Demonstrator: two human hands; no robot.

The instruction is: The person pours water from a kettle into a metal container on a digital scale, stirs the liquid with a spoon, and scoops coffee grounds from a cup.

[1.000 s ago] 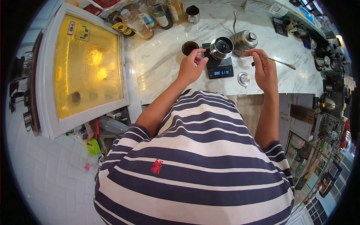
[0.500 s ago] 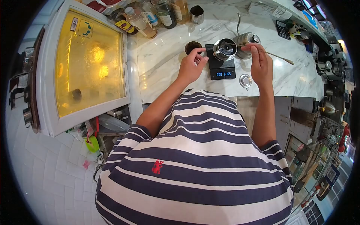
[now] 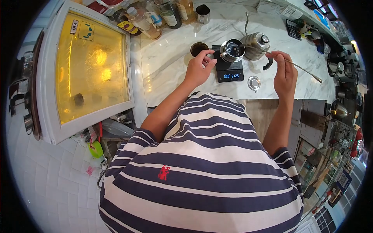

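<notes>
My right hand (image 3: 285, 75) pinches a long thin metal spoon (image 3: 307, 72) at the right, beside the kettle's black handle. My left hand (image 3: 199, 70) has its fingers apart and holds nothing, close to the left edge of a black scale (image 3: 230, 75) with a lit blue display. A round metal vessel (image 3: 232, 51) with dark contents stands on the scale. Just beyond my left fingers is a dark-filled cup (image 3: 198, 48). The steel gooseneck kettle (image 3: 255, 46) stands right of the vessel. A small metal strainer-like piece (image 3: 254, 83) lies on the counter near the scale.
Several bottles (image 3: 145, 24) and a metal pitcher (image 3: 203, 14) stand at the back of the marble counter (image 3: 167, 66). A calculator (image 3: 293, 29) lies at the back right. At the left is a white-framed yellow panel (image 3: 91, 66).
My right hand has moved right with the spoon, away from the vessel, and the kettle's handle now shows. The scale's displayed number has dropped. My left hand has barely moved.
</notes>
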